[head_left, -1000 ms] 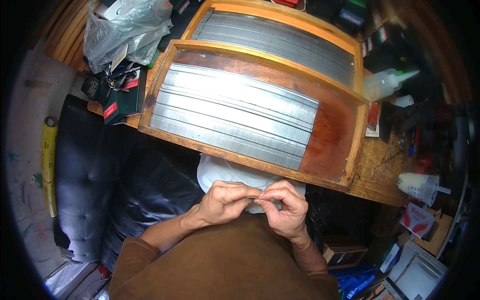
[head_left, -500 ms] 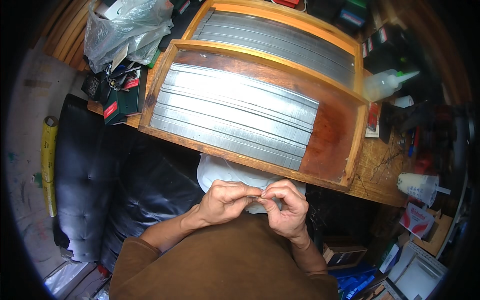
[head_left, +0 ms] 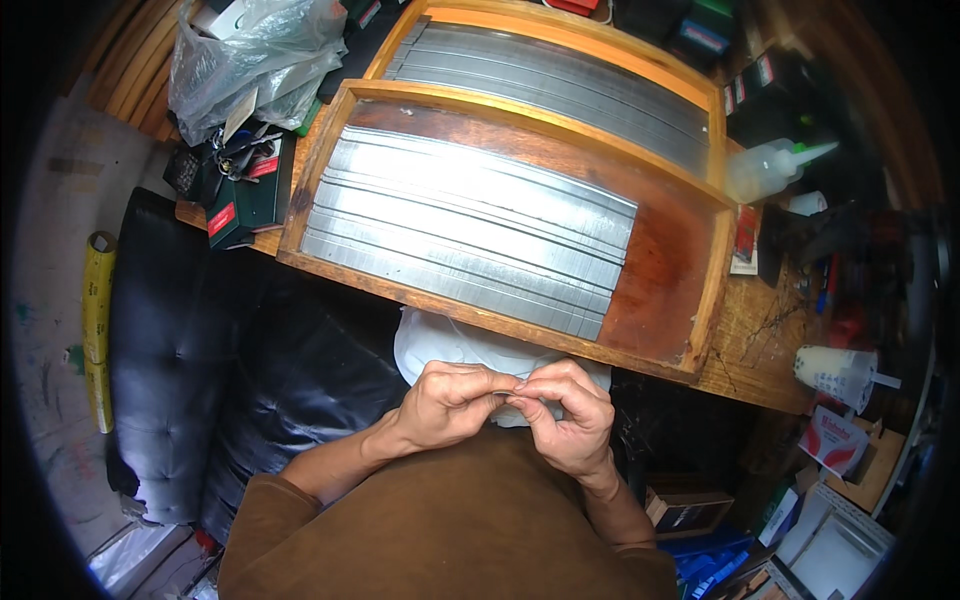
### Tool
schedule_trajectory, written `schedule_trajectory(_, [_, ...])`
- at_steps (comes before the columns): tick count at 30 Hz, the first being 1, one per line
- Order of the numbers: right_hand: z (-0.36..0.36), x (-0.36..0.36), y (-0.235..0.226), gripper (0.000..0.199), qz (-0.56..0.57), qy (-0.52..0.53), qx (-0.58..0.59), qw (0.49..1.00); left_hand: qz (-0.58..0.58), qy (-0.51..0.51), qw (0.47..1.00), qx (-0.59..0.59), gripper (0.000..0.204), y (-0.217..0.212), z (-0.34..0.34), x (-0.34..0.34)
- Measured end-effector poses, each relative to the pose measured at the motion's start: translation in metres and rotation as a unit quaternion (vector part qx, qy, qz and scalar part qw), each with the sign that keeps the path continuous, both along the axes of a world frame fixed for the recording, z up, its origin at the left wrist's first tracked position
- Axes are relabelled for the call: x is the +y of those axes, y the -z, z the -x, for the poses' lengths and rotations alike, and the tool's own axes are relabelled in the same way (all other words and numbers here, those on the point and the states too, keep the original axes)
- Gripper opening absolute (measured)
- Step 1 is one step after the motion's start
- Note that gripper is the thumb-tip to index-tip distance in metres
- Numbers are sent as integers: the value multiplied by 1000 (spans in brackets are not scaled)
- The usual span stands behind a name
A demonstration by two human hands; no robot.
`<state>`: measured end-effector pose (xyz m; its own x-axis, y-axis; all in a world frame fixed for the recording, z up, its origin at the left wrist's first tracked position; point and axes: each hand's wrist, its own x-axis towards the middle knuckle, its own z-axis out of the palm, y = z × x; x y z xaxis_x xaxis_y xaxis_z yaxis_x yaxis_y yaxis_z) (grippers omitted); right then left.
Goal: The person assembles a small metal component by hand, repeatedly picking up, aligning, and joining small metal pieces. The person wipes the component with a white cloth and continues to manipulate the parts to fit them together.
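Note:
In front of my chest, my left hand [head_left: 448, 402] and my right hand [head_left: 572, 418] meet with their fingertips. Both are closed in a pinch. Between them a small, thin sliver shows at the fingertips, too little of it to name. Just beyond my hands is a shallow wooden tray [head_left: 490, 330], tilted in view, with thin silvery metal pieces [head_left: 460, 215] packed side by side in rows. Its right part shows bare reddish-brown wood. White cloth [head_left: 430, 345] lies beneath the tray's near edge, behind my fingers.
A second wooden tray [head_left: 570, 20] of grey metal pieces lies behind. Left are a plastic bag [head_left: 255, 60] and dark green boxes [head_left: 240, 210]. On the right stand a squeeze bottle [head_left: 765, 172] and a drink cup [head_left: 835, 375]. A black padded seat [head_left: 250, 380] fills the left.
The right hand's thumb and fingers have shifted very slightly left, closer over the left fingertips. Everything else looks unmoved.

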<state>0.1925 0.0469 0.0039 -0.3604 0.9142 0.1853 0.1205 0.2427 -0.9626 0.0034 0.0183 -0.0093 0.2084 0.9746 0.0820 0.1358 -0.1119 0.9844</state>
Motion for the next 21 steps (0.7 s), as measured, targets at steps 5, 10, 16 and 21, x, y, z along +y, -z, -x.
schedule_trajectory(5, [0,1,-3,15,-1,0,-1,1000,5,1,1000,-3,21,0,-1,0])
schedule_trajectory(10, [-1,1,-2,15,-7,4,-4,1000,7,1,1000,-7,21,1,-2,0])
schedule_trajectory(16, [-10,1,-9,15,-14,22,-23,999,4,-10,1000,-22,24,2,-6,-2])
schedule_trajectory(21, [-68,6,-65,9,-24,173,31,984,37,-5,999,8,21,-5,-1,1])
